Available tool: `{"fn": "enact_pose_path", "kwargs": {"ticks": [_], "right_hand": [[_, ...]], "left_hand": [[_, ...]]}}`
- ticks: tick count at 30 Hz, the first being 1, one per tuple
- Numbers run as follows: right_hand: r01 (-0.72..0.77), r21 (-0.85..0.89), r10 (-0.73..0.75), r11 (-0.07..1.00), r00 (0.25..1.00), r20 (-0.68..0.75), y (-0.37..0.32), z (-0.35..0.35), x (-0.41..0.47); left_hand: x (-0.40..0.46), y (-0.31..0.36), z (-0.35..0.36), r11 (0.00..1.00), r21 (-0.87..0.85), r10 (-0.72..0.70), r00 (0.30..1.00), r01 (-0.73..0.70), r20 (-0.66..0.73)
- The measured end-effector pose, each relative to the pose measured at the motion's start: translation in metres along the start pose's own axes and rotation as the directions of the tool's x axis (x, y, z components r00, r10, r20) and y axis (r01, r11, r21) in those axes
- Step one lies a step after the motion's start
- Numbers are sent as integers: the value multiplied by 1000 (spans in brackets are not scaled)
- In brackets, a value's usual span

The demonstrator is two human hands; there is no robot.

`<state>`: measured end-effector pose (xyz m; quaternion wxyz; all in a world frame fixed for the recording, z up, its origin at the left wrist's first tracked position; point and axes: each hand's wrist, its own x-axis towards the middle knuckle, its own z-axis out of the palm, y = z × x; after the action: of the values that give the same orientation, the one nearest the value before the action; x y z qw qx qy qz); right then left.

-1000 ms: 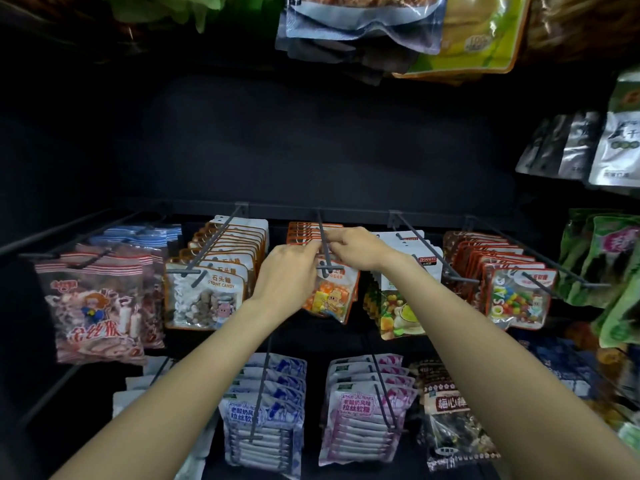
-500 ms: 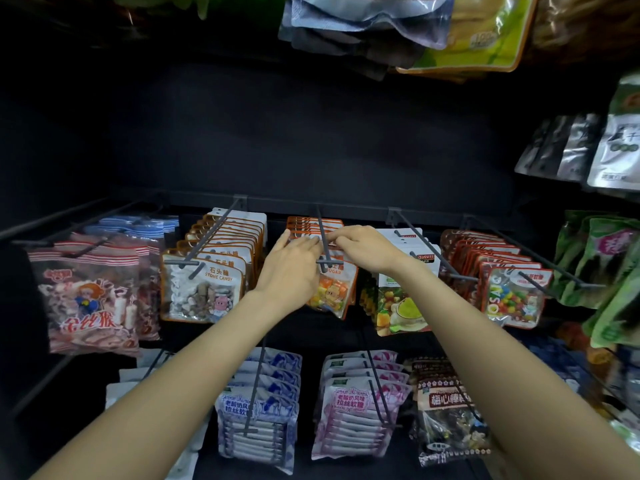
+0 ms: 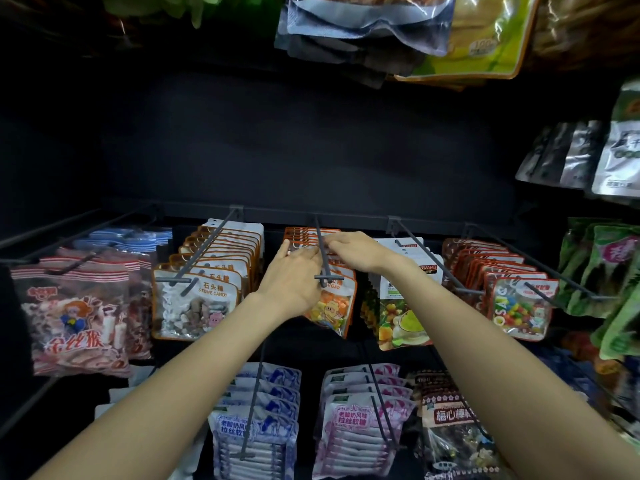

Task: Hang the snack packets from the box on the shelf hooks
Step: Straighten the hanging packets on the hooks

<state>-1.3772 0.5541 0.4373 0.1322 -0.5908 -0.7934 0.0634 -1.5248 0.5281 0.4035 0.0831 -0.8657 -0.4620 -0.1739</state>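
Observation:
Orange-edged sugar candy packets (image 3: 329, 306) hang in a row on the middle grey hook (image 3: 325, 268) of the upper rail. Both hands are on the packet tops partway back along that hook. My left hand (image 3: 294, 271) sits left of the hook, fingers pinching a packet's header with the thumb raised. On the hook's right side, my right hand (image 3: 356, 251) curls its fingers over the headers. The packets under the hands are mostly hidden. No box is in view.
Neighbouring hooks carry stone candy packets (image 3: 194, 303), red-striped bags (image 3: 72, 323), fruit-tea packets (image 3: 401, 317) and colourful bean packets (image 3: 519, 306). A lower row holds blue (image 3: 256, 431), pink (image 3: 353, 420) and dark plum packets (image 3: 450, 431). Larger bags hang overhead (image 3: 367, 26) and at right (image 3: 609, 268).
Both hands have slid from the hook's front tip further back along it, over the packet tops. The front orange packet now hangs uncovered near the tip.

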Motion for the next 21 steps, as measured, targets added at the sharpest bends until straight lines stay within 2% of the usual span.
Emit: {"fn": "enact_pose_path", "kwargs": {"ticks": [4, 9, 15, 18, 19, 21], "right_hand": [[27, 72, -27, 997, 1000, -11, 3, -3, -8], [-33, 133, 39, 991, 998, -42, 5, -5, -3], [-127, 223, 119, 966, 992, 51, -6, 5, 3], [-148, 226, 137, 963, 989, 63, -4, 6, 2], [-152, 265, 146, 952, 988, 42, -3, 6, 2], [-126, 236, 118, 964, 992, 46, 0, 7, 3]], "left_hand": [[-2, 1, 3, 1000, 3, -9, 1000, 9, -7], [-2, 1, 0, 1000, 5, -14, 1000, 14, -28], [-5, -3, -3, 1000, -3, 5, 998, -5, -57], [5, -9, -7, 990, -95, -117, 978, 102, -170], [12, -11, -9, 978, -146, -175, 969, 150, -175], [27, -14, -10, 962, -186, -220, 970, 198, -103]]}}
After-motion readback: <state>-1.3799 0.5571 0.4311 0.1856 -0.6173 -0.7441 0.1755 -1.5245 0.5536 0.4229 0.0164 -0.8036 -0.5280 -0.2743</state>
